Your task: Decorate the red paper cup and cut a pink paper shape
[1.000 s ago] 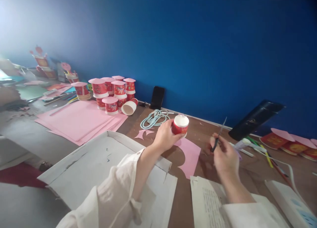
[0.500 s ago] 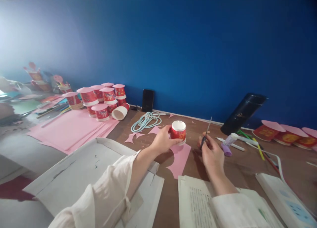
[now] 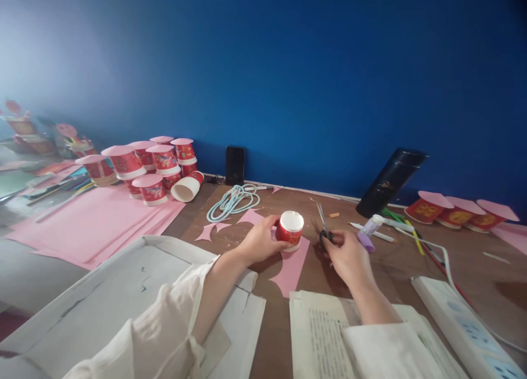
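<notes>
- The left hand [image 3: 259, 242], near the centre of the frame, is clamped on the side of a red paper cup [image 3: 290, 235], whose white end faces up.
- The right hand [image 3: 349, 258], right of centre, grips the black handles of a pair of scissors [image 3: 325, 236], blades pointing up the frame.
- A cut pink paper offcut [image 3: 296, 261] lies on the counter [image 3: 276, 335], partly behind the cup.
- Right of the scissors, a glue stick [image 3: 374, 224] sits beside a purple cap [image 3: 365, 241].
- At lower right, an open book [image 3: 323, 335] lies under the right forearm.
- Left of centre, pink-topped red cups [image 3: 128, 163] stand beside pink paper sheets [image 3: 94, 222].
</notes>
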A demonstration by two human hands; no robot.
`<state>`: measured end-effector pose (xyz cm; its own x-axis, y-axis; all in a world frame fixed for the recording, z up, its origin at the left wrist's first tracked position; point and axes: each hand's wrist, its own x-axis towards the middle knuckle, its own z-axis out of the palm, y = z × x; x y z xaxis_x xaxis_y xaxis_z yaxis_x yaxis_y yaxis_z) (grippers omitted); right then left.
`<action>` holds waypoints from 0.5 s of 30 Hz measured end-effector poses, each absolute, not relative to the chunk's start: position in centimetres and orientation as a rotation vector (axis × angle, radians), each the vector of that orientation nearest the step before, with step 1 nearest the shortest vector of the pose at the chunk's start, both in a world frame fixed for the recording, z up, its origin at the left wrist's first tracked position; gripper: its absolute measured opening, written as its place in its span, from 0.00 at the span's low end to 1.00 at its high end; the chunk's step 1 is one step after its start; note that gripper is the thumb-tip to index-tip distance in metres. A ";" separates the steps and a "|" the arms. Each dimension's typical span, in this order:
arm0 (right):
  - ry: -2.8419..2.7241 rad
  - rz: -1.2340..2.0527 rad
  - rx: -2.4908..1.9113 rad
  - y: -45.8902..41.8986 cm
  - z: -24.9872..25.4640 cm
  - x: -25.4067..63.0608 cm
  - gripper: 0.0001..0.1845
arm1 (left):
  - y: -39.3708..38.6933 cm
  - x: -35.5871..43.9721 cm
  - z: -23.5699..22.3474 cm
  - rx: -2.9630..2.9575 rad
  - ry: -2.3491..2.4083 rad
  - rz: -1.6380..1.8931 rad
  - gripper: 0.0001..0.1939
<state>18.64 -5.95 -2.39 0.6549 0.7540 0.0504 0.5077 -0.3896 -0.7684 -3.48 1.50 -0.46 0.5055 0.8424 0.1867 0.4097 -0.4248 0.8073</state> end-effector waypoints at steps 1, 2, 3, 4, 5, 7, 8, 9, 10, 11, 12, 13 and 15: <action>-1.003 0.375 -2.095 -6.0 -2.4 18.5 0.25 | 1.5 -3.5 -0.5 2.038 1.027 0.767 0.31; -1.026 0.357 -2.111 -6.1 -2.2 18.3 0.24 | 1.5 -3.5 -0.5 2.042 1.033 0.763 0.31; -1.047 0.342 -2.136 -6.1 -2.0 18.0 0.23 | 1.5 -3.5 -0.6 2.046 1.038 0.759 0.31; -1.066 0.328 -2.176 -6.2 -1.7 17.8 0.21 | 1.5 -3.5 -0.6 2.048 1.043 0.756 0.31; -1.084 0.314 -2.228 -6.2 -1.3 17.5 0.20 | 1.6 -3.5 -0.6 2.049 1.049 0.752 0.31; -1.119 0.289 -2.350 -6.3 -0.6 17.2 0.20 | 1.6 -3.4 -0.7 2.050 1.056 0.747 0.32; -1.143 0.270 -2.400 -6.4 -0.4 17.1 0.20 | 1.6 -3.4 -0.7 2.052 1.056 0.743 0.32; -1.172 0.243 -2.432 -6.3 -0.2 17.0 0.20 | 1.6 -3.4 -0.7 2.056 1.056 0.741 0.31; -1.200 0.211 -2.445 -6.3 -0.1 17.0 0.21 | 1.6 -3.4 -0.7 2.061 1.050 0.740 0.31; -1.226 0.183 -2.451 -6.3 -0.1 17.0 0.21 | 1.6 -3.3 -0.8 2.065 1.042 0.740 0.30; -1.245 0.167 -2.457 -6.2 -0.1 17.1 0.21 | 1.6 -3.3 -0.8 2.068 1.037 0.739 0.30; -1.255 0.167 -2.466 -6.2 -0.2 17.1 0.21 | 1.6 -3.3 -0.9 2.069 1.037 0.738 0.30; -1.251 0.205 -2.487 -6.0 -0.4 17.2 0.21 | 1.7 -3.2 -0.9 2.069 1.041 0.731 0.30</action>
<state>17.15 -6.03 -0.42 0.5999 0.7996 0.0273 0.7493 -0.5495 -0.3696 -3.22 1.68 -0.92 0.5183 0.8381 0.1698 0.4445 -0.4337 0.7838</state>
